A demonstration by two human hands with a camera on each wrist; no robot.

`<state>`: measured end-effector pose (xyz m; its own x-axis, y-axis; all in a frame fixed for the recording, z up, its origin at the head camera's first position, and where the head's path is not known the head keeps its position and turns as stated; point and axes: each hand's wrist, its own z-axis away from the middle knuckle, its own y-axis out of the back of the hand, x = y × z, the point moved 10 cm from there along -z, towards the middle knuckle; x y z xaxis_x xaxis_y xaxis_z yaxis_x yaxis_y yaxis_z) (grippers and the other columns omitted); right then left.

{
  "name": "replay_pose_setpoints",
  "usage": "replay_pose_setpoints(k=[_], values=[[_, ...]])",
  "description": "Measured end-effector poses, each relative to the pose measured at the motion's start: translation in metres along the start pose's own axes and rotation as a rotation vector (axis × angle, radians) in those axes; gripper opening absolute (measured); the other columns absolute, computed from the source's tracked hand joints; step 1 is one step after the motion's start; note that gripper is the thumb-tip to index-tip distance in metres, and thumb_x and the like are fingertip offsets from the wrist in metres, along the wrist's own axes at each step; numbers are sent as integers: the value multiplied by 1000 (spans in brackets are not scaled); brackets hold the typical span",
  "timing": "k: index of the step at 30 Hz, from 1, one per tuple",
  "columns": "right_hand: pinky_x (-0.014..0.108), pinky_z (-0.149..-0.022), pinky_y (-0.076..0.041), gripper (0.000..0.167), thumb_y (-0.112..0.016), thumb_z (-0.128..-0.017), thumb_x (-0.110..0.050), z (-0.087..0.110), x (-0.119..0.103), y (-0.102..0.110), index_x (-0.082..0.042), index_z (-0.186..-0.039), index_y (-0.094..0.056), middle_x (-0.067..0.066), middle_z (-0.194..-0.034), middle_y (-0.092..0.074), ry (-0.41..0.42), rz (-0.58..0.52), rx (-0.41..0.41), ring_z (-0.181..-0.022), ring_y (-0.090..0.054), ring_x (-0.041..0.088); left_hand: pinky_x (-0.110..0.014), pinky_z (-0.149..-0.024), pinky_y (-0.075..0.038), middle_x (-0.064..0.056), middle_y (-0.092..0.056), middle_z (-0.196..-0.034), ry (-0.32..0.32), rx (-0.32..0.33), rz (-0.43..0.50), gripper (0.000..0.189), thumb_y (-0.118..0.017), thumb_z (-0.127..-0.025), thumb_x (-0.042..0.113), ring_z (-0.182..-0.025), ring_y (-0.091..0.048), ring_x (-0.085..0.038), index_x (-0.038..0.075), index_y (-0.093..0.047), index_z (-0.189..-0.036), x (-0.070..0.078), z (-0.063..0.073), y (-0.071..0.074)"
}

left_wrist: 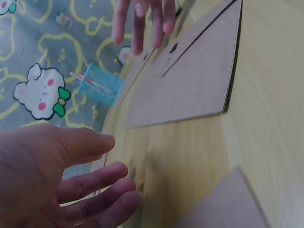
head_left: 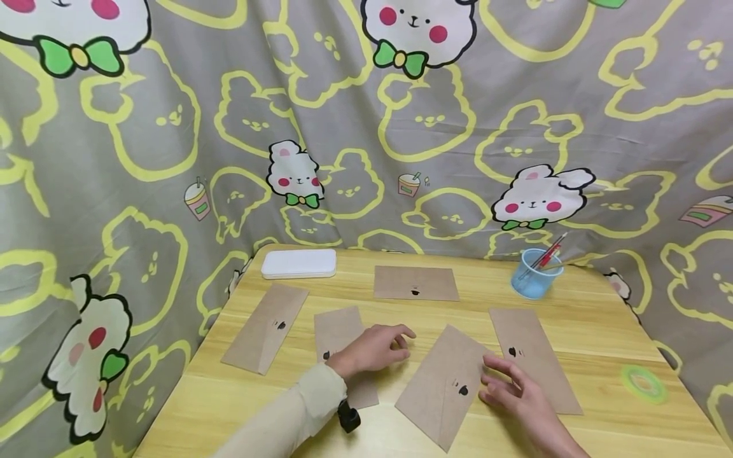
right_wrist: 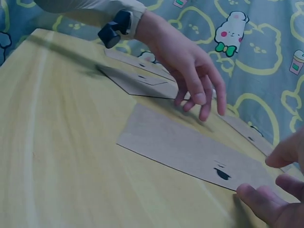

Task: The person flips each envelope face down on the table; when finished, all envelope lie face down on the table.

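Observation:
A brown kraft envelope with a small black print lies slantwise between the two hands. My right hand is at its right edge, fingers bent and spread, holding nothing; in the left wrist view those fingers point down over the paper. My left hand hovers with loosely curved fingers over the table, left of that envelope. Its wrist and forearm partly hide a second brown envelope. In the left wrist view, the left hand's thumb and fingers are apart with nothing between them.
Other brown envelopes lie at the far left, the back and the right. A white flat case sits at the back left. A blue cup with pens stands back right, before a patterned curtain.

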<state>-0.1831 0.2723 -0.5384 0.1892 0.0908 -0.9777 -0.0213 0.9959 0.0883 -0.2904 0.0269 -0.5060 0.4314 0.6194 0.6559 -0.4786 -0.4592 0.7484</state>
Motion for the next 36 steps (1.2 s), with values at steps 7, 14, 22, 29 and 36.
replay_pose_setpoints(k=[7,14,22,29,36], values=[[32,-103,-65,53,-60,-107,4,1,7,0,10,-157,-43,28,-170,-32,-57,-21,35,-118,-65,-5,-19,-85,-59,2,-81,-120,9,-20,49,35,-74,-106,22,-97,-72,-1,16,-71,-140,10,-4,-10],[32,-106,-63,55,-56,-109,3,0,7,-3,10,-160,-36,22,-171,-30,-98,-60,42,-120,-64,-5,-22,-89,-63,-3,-80,-128,52,-52,168,38,-75,-105,22,-96,-76,-6,14,-72,-142,11,-5,-15],[31,-105,-63,48,-61,-108,-1,-4,8,-2,0,-153,-47,1,-149,-46,-106,-180,96,-122,-65,4,-32,-87,-67,-10,-73,-143,130,-132,396,45,-73,-106,19,-101,-79,-19,10,-66,-149,4,-2,-27],[34,-108,-62,48,-59,-109,-3,-5,8,-7,-3,-154,-44,1,-149,-46,-114,-239,77,-125,-66,8,-33,-90,-68,-9,-73,-145,132,-147,468,44,-72,-106,17,-109,-78,-18,8,-66,-148,2,-2,-32],[33,-112,-60,47,-55,-111,-3,-10,12,-9,-4,-157,-44,2,-151,-43,-138,-285,86,-125,-63,7,-32,-90,-68,-11,-73,-143,123,-143,520,39,-71,-106,15,-107,-79,-22,5,-68,-144,0,-1,-33]])
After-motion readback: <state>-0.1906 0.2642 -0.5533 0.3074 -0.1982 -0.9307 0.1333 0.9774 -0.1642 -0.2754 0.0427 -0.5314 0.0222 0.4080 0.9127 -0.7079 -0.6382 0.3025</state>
